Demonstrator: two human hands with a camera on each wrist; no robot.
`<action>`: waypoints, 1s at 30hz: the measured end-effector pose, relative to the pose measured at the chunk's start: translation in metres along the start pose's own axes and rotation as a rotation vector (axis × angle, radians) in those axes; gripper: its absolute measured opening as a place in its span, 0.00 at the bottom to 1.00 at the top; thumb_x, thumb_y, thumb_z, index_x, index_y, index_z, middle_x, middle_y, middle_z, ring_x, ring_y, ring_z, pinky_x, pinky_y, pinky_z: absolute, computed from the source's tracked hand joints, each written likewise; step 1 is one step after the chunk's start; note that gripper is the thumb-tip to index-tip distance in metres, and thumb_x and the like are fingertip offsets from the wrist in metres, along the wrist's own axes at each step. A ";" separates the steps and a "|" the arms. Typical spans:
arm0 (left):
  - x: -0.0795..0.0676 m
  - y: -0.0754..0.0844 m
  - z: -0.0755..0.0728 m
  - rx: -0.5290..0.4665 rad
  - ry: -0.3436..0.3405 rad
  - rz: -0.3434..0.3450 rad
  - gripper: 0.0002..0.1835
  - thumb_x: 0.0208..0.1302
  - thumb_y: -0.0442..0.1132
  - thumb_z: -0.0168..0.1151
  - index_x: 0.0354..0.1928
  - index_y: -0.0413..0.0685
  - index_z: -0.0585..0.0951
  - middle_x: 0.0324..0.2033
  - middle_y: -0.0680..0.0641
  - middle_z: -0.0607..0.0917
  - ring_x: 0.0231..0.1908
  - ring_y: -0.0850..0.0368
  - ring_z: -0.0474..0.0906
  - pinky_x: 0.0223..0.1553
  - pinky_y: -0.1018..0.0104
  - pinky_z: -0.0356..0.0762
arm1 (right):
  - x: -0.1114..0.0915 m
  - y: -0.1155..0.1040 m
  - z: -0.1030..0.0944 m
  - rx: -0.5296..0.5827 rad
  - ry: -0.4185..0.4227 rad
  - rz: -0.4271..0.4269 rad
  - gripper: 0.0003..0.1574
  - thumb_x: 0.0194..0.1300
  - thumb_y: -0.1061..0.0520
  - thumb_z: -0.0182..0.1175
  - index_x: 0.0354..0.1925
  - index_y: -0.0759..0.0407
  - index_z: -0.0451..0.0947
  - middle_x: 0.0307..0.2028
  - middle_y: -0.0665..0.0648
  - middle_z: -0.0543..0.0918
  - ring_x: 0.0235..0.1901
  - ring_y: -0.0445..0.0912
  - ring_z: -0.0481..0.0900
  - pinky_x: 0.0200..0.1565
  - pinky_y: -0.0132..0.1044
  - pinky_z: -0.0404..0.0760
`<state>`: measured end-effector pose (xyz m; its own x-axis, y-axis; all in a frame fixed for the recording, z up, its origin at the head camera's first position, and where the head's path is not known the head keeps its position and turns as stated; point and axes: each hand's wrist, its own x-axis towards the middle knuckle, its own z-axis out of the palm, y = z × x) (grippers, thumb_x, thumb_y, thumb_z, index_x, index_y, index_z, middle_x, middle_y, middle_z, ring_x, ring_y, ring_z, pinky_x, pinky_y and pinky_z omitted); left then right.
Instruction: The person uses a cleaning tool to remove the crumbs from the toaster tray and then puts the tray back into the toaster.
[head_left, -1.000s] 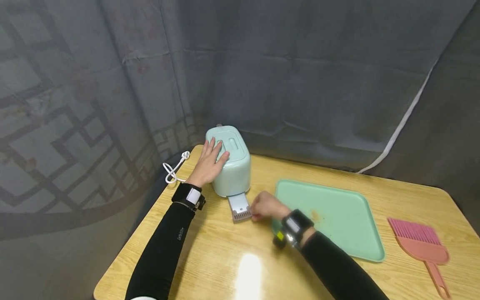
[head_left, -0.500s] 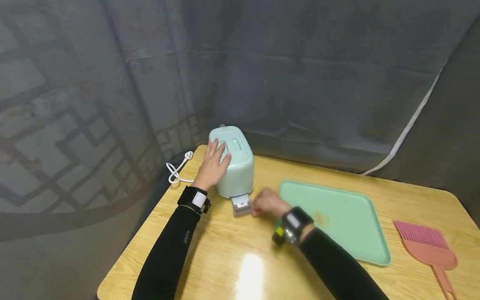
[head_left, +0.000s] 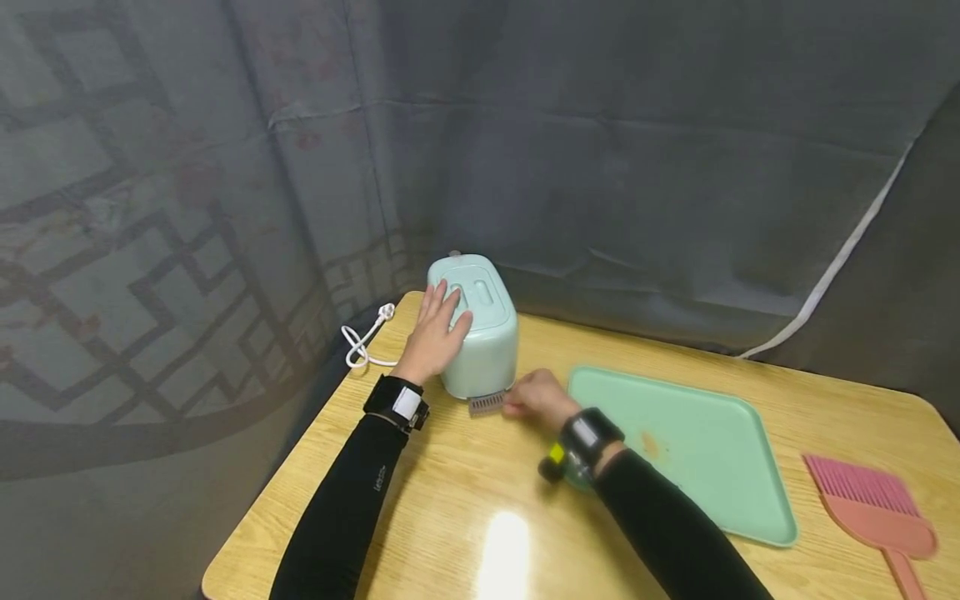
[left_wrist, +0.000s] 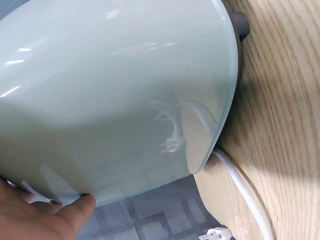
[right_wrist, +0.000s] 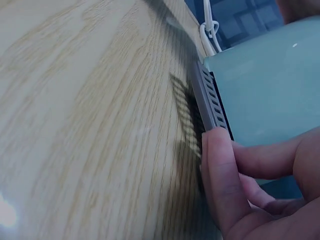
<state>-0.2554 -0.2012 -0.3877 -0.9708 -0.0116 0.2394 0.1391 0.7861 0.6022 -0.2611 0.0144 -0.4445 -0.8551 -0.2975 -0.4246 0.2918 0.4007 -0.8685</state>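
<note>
A pale mint toaster [head_left: 487,367] with a lidded top stands at the far left of the table. My left hand [head_left: 437,335] rests on its top and near side with the fingers spread; the left wrist view shows some fingertips [left_wrist: 82,202] at the glossy side. Low at the toaster's front end, the grey slotted front of a crumb tray [head_left: 487,404] shows, the rest hidden inside. My right hand [head_left: 542,397] pinches the right corner of that front. Seen from the right wrist, the crumb tray's edge [right_wrist: 207,97] lies close against the toaster's base.
To the right lies a green serving tray [head_left: 720,467] with some brown crumbs [head_left: 650,444] on it. A pink brush [head_left: 873,500] lies farther right. The toaster's white cord and plug [head_left: 385,313] rest at the table's left edge. A grey curtain [head_left: 600,183] hangs behind.
The crumb tray has slid into the toaster, from its white pan showing to only its grey front showing. My right hand has moved inward with it; the left hand stays on the toaster.
</note>
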 end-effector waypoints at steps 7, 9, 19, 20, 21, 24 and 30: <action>-0.005 0.002 0.002 0.000 0.003 0.003 0.36 0.80 0.60 0.38 0.80 0.46 0.60 0.84 0.46 0.46 0.84 0.49 0.32 0.81 0.44 0.47 | 0.005 -0.001 0.003 0.127 0.041 0.051 0.22 0.65 0.70 0.64 0.56 0.74 0.72 0.36 0.62 0.83 0.29 0.46 0.85 0.41 0.36 0.88; -0.006 0.003 0.001 0.003 0.003 0.000 0.36 0.80 0.60 0.38 0.81 0.47 0.60 0.84 0.47 0.46 0.84 0.49 0.32 0.81 0.44 0.47 | 0.006 -0.002 0.004 0.144 0.050 0.059 0.24 0.64 0.71 0.64 0.57 0.74 0.71 0.37 0.62 0.83 0.29 0.45 0.85 0.41 0.36 0.88; -0.009 -0.002 -0.002 -0.058 0.033 -0.018 0.40 0.80 0.62 0.40 0.83 0.50 0.49 0.84 0.46 0.39 0.83 0.48 0.30 0.81 0.43 0.43 | 0.008 -0.005 0.004 0.063 0.051 0.022 0.26 0.62 0.70 0.64 0.58 0.70 0.70 0.38 0.61 0.82 0.31 0.46 0.84 0.40 0.35 0.87; -0.010 -0.004 -0.002 -0.083 0.035 -0.027 0.42 0.79 0.63 0.41 0.84 0.51 0.45 0.84 0.45 0.36 0.83 0.48 0.29 0.81 0.44 0.43 | 0.009 -0.006 0.003 0.022 0.061 0.004 0.26 0.61 0.69 0.65 0.57 0.69 0.71 0.37 0.61 0.82 0.31 0.46 0.84 0.38 0.34 0.86; -0.012 -0.006 -0.002 -0.112 0.035 -0.036 0.43 0.79 0.63 0.41 0.84 0.51 0.41 0.84 0.45 0.33 0.83 0.48 0.29 0.81 0.44 0.42 | 0.009 -0.006 0.002 -0.033 0.076 -0.019 0.27 0.60 0.68 0.66 0.57 0.68 0.71 0.36 0.61 0.83 0.30 0.47 0.84 0.37 0.34 0.85; -0.018 -0.015 -0.002 -0.177 0.027 -0.061 0.48 0.78 0.65 0.43 0.83 0.51 0.32 0.83 0.44 0.28 0.83 0.47 0.29 0.81 0.46 0.41 | 0.009 -0.008 -0.003 -0.185 0.106 -0.105 0.31 0.59 0.65 0.68 0.60 0.66 0.71 0.39 0.62 0.85 0.32 0.49 0.85 0.38 0.36 0.85; -0.036 -0.035 0.005 -0.245 -0.081 -0.105 0.65 0.67 0.68 0.62 0.81 0.56 0.23 0.82 0.44 0.28 0.83 0.46 0.31 0.81 0.45 0.42 | 0.006 -0.012 -0.016 -0.450 0.066 -0.346 0.51 0.61 0.58 0.72 0.75 0.65 0.59 0.63 0.72 0.77 0.58 0.64 0.80 0.60 0.57 0.81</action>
<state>-0.2259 -0.2250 -0.4209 -0.9935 -0.0281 0.1101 0.0702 0.6099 0.7894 -0.2767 0.0218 -0.4322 -0.8975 -0.4283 -0.1055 -0.2088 0.6233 -0.7536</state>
